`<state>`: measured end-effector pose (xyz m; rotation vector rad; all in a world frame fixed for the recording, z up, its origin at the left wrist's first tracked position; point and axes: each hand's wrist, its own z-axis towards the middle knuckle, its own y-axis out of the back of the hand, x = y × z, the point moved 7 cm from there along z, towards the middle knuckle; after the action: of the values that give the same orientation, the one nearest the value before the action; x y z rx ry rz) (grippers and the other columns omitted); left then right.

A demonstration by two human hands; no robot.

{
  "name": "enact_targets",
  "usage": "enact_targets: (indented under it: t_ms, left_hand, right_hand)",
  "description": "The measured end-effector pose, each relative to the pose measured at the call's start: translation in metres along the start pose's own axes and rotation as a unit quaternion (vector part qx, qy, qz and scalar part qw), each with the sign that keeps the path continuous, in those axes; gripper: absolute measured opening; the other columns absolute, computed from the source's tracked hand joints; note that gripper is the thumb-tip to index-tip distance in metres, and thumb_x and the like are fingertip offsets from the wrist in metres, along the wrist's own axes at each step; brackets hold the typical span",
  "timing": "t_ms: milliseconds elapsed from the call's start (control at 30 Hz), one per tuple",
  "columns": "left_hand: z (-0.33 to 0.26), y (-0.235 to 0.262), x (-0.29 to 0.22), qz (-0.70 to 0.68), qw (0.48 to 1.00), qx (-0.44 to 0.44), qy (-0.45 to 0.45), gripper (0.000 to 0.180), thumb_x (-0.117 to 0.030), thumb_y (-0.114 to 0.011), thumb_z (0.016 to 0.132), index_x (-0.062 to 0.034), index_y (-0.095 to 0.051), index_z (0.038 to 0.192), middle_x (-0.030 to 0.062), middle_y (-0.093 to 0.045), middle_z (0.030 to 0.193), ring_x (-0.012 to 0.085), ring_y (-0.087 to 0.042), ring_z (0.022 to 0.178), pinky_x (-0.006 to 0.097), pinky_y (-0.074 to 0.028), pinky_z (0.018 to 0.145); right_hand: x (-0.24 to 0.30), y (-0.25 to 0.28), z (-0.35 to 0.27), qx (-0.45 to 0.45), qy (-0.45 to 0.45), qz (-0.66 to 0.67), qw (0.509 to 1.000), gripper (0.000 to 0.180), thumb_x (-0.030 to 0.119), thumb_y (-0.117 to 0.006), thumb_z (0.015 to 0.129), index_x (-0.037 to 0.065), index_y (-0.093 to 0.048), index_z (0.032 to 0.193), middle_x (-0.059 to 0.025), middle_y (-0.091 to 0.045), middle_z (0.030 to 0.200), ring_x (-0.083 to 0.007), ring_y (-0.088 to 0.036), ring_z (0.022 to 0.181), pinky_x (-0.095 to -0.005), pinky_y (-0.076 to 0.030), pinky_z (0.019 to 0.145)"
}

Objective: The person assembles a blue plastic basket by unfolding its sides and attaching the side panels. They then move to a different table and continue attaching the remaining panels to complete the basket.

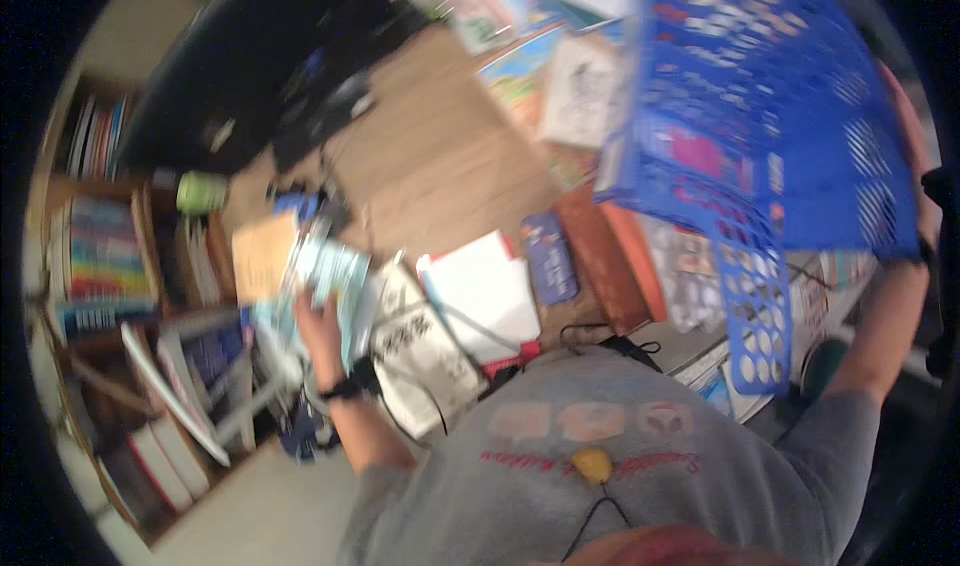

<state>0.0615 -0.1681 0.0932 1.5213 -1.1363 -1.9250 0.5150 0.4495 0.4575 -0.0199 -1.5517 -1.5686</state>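
Nearest is the grey cloth shirt (600,416), below the basket (820,176), with a yellow, rounded pendant (592,465) on it. The basket is of blue plastic, its walls cut by round holes and slits; it stands tilted over the right part of the desk (440,156). A pink thing (700,156) shows through its wall, but I cannot tell if it lies inside. The right hand (918,171) lies along the basket's outer edge; its fingers are blurred, so I cannot tell how they close. Well to the left of the basket, the left hand (320,326) touches a shiny clear pack (340,271) with pale teal content; I cannot tell if it pinches it. Between this pack and the basket are a cream bag (420,366) with black print, flat white paper (485,296) and a blue, rounded case (550,256). Farther left of the basket, a wooden shelf (140,251) contains books (105,251). Beyond the pack, a dark monitor (260,46) stands on the wood-grain desk.
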Motion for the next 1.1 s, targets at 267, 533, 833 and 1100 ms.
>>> enact_targets:
  t_ms: [267,533,833,1100]
  left_hand:
    - [-0.044,-0.011,-0.135,-0.193,0.978,0.053,-0.060,0.037,-0.002,-0.059,0.089,-0.0037,-0.053,0.126,0.0018,-0.050,0.086,0.0062,-0.045,0.062,0.021,-0.039,0.053]
    - [-0.143,0.012,-0.290,-0.294,0.942,0.130,-0.096,0.040,0.003,-0.054,0.087,0.0005,-0.051,0.127,0.0032,-0.053,0.085,0.0077,-0.052,0.073,0.019,-0.046,0.055]
    - [-0.222,-0.012,-0.446,-0.325,0.883,0.253,-0.223,0.039,-0.011,-0.063,0.087,0.0012,-0.053,0.122,0.0137,-0.060,0.096,0.0186,-0.060,0.081,0.029,-0.053,0.068]
    - [-0.240,-0.009,-0.483,-0.330,0.853,0.281,-0.292,0.050,-0.028,-0.068,0.086,0.0013,-0.052,0.124,0.0161,-0.063,0.099,0.0208,-0.061,0.081,0.029,-0.050,0.066]
  right_hand:
    - [-0.056,0.019,-0.051,0.053,0.067,0.268,0.960,0.066,0.048,-0.043,0.097,0.011,-0.025,0.149,-0.0091,-0.039,0.147,-0.0189,-0.040,0.131,-0.0355,-0.035,0.106]
    - [-0.130,-0.021,-0.122,0.041,0.066,0.510,0.857,0.064,0.042,-0.047,0.098,0.006,-0.027,0.148,-0.0124,-0.043,0.144,-0.0250,-0.047,0.127,-0.0379,-0.040,0.103]
    - [-0.242,0.013,-0.168,-0.044,-0.037,0.458,0.887,0.044,0.026,-0.050,0.098,0.000,-0.047,0.134,-0.0136,-0.060,0.123,-0.0207,-0.058,0.113,-0.0329,-0.045,0.098]
    - [-0.332,0.059,-0.165,-0.174,-0.101,0.438,0.876,0.040,0.033,-0.055,0.096,0.004,-0.058,0.124,-0.0051,-0.064,0.114,-0.0135,-0.059,0.104,-0.0266,-0.045,0.087]
